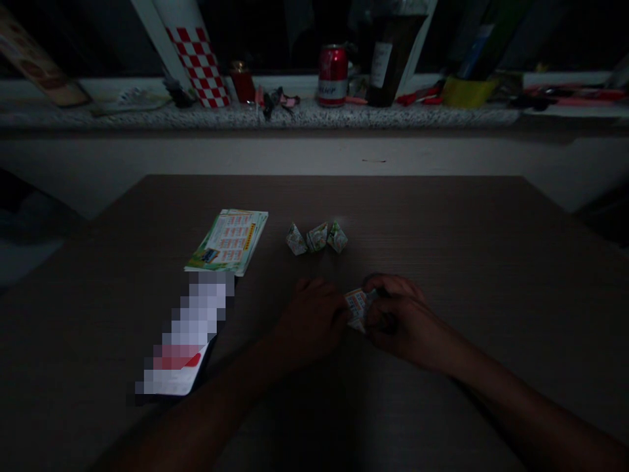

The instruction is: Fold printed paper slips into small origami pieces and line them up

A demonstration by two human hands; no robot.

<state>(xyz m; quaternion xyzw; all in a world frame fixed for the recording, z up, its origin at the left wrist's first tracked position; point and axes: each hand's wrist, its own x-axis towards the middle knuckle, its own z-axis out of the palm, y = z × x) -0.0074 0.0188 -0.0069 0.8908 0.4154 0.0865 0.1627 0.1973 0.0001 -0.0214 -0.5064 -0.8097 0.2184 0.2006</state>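
Pinching printed paper (356,304) in my right fingers (396,286), left fingers (332,299) at its edge, their grip unclear, I could crease it crookedly in dim light.

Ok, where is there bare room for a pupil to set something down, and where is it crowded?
Bare table: its right side, beyond the right hand; also between the folded pieces and the wall. Crowded: cards and phone at left; left hand and paper mid-table; the sill.

Dim light falls on a wood-grain table (457,236). Beyond the table rises a pale wall (275,154); higher than the table, a speckled stone sill (147,119) runs below dark, pale-framed windows (118,46).
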